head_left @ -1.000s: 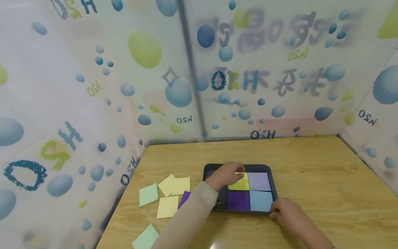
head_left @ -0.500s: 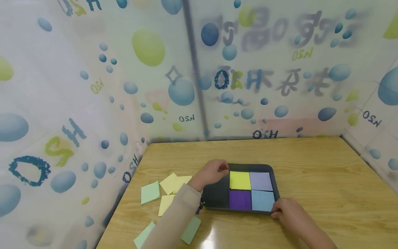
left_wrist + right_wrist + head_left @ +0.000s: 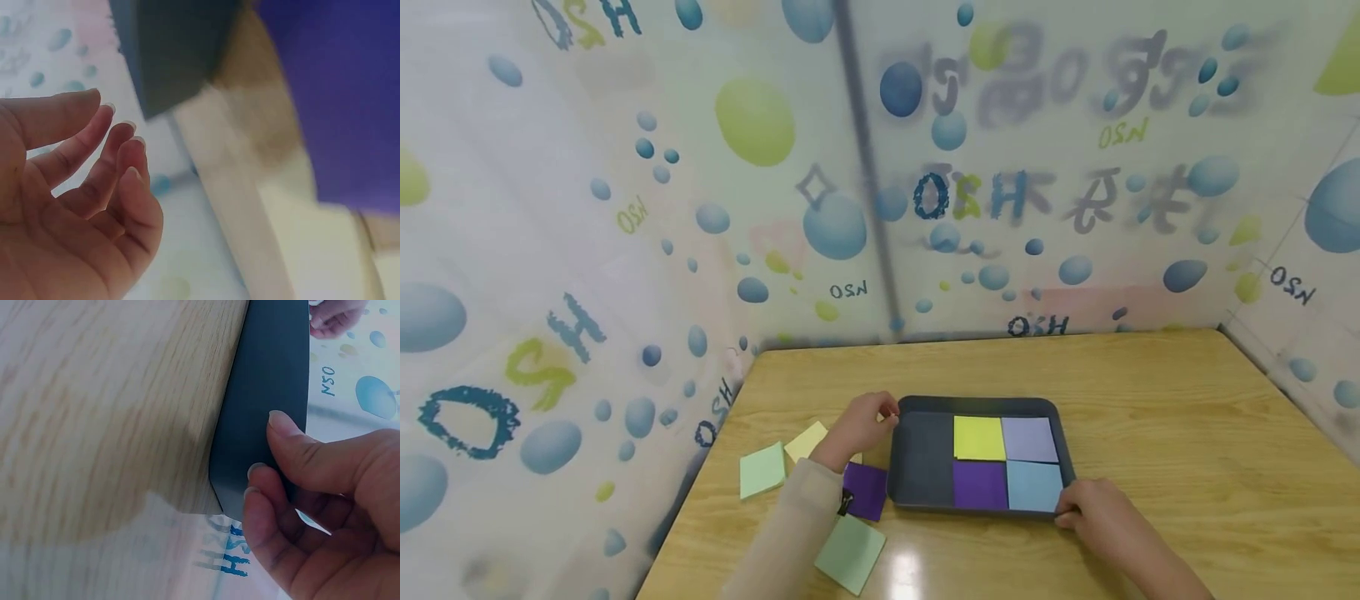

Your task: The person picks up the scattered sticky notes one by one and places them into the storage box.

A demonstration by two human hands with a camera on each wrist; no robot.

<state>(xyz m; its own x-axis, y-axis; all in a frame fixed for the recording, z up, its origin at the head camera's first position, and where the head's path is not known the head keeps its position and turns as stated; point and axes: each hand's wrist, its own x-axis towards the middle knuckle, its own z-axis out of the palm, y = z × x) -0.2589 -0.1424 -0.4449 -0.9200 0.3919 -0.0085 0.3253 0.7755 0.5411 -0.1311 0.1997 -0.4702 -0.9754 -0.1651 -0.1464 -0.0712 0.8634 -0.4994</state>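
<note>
A: From the head view we see the tray [image 3: 925, 467] near the table's [image 3: 1187, 433] front edge, with four notes in its right part: yellow [image 3: 979, 437], lilac [image 3: 1029, 439], purple [image 3: 980, 485] and blue [image 3: 1033, 485]. Its left part is bare.

B: And our left hand [image 3: 859, 425] sits just off the tray's far left corner, above the loose notes by the table's left edge: a pale yellow one [image 3: 805, 440], a green one [image 3: 762, 469], a purple one [image 3: 867, 490], and another green one [image 3: 851, 554] at the front edge.

A: Our right hand [image 3: 1093, 510] is at the tray's near right corner, touching its rim.

B: On to the left wrist view. The left hand [image 3: 69, 206] is released, fingers [image 3: 94, 156] loosely curved, nothing in it. The tray's corner [image 3: 175, 50] shows beyond, apart from the fingertips, and a purple note [image 3: 337, 94] fills the right side, blurred.

A: Right wrist view now. The right hand [image 3: 325, 506] is grasping the tray [image 3: 269, 394]: thumb on top of the rim, fingers [image 3: 262, 506] curled under its corner, with table wood [image 3: 112, 412] to the left.
</note>
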